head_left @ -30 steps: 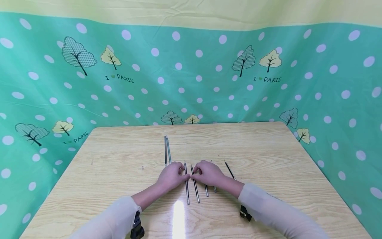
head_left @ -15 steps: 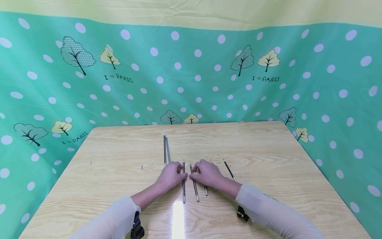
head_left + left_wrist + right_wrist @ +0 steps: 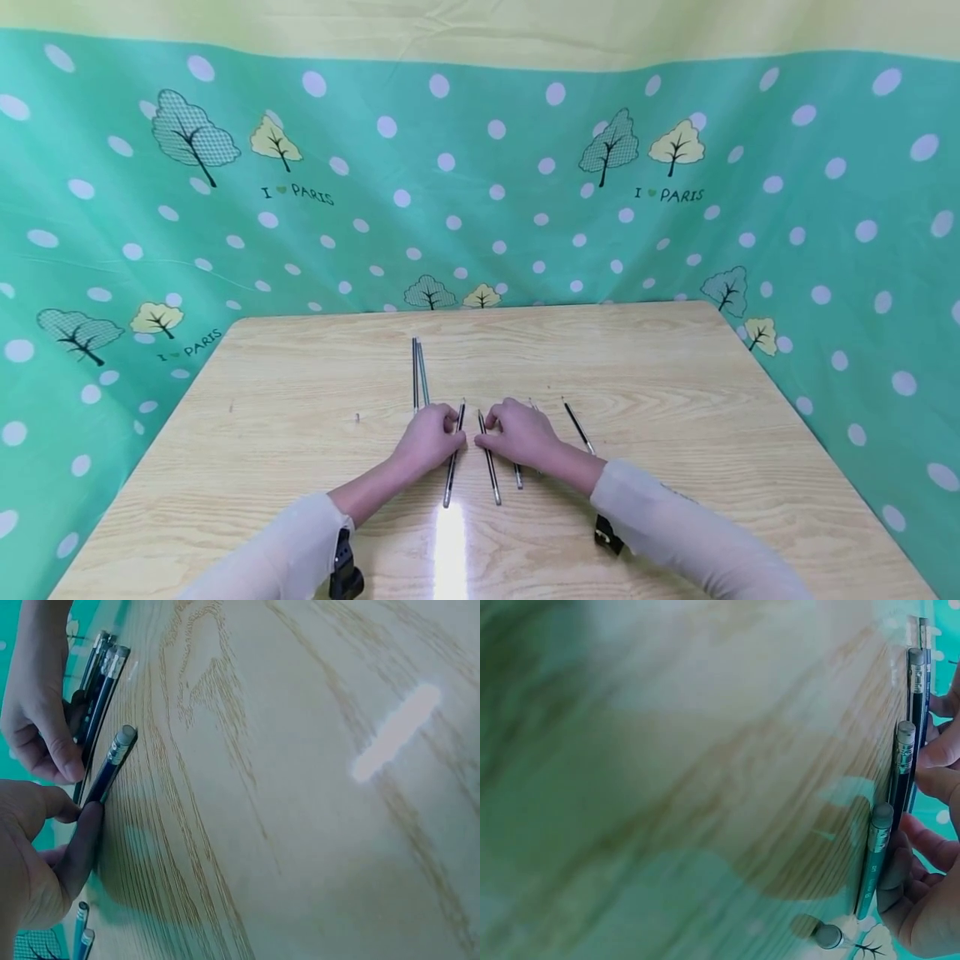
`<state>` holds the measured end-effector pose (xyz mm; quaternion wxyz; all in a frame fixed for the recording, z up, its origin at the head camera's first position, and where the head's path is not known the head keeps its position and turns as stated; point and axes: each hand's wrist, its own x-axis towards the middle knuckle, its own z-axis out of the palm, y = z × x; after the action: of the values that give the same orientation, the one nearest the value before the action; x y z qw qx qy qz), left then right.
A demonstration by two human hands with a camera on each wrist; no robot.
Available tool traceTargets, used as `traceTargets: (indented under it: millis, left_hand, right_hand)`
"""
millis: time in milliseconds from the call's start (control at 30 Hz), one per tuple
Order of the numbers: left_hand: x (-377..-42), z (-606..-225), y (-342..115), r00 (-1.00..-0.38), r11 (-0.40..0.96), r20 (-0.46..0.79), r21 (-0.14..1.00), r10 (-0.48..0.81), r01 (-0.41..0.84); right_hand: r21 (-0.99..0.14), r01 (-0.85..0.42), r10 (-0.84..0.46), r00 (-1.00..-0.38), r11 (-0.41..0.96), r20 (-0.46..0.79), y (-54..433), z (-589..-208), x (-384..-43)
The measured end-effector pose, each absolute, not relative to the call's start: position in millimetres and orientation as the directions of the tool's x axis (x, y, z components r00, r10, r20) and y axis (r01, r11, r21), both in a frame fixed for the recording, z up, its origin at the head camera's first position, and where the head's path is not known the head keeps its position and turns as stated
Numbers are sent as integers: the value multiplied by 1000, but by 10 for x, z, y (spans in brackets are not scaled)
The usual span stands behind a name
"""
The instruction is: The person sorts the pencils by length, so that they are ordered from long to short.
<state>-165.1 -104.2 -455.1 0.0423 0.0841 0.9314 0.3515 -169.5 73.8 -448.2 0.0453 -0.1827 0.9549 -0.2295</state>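
Note:
My left hand pinches a dark pencil between thumb and fingers, its eraser end toward me and tilted left. In the left wrist view that pencil shows its metal band and eraser. Just right of it, my right hand holds thumb and index finger round a second dark pencil on the table. More pencils lie partly under the right hand; one is a green pencil beside its curled fingers. Two pencils, one dark and one blue-green, lie beyond my left hand.
Another dark pencil lies at an angle beyond my right forearm. A small pale bit is on the wooden table to the left. A green dotted cloth hangs behind and around the table.
The pencil in my left hand has swung its eraser end leftward, away from the pencil at my right hand. My right hand has barely moved.

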Motion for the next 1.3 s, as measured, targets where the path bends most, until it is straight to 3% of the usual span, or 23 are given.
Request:
traceTargets:
  millis: [300,900,1167,1300]
  left_hand:
    - [-1636,-4558,-1061,-981,575,-121,818,151,-13]
    - [-1682,-4558,-1063,-977,417,-178,902,118,-114]
    - [-1702,-4523,-1096,-976,385,-195,912,96,-145]
    - [-1713,-4506,-1133,-975,374,-205,913,82,-160]
  right_hand:
    - [-388,-323,-349,-937,863,3,704,-4462,-1680]
    - [-451,-249,-298,-954,857,-41,686,-4476,-1763]
    - [-569,-187,-291,-952,801,-98,696,-4433,-1779]
    - [-698,-108,-292,-945,708,-150,734,-4384,-1799]
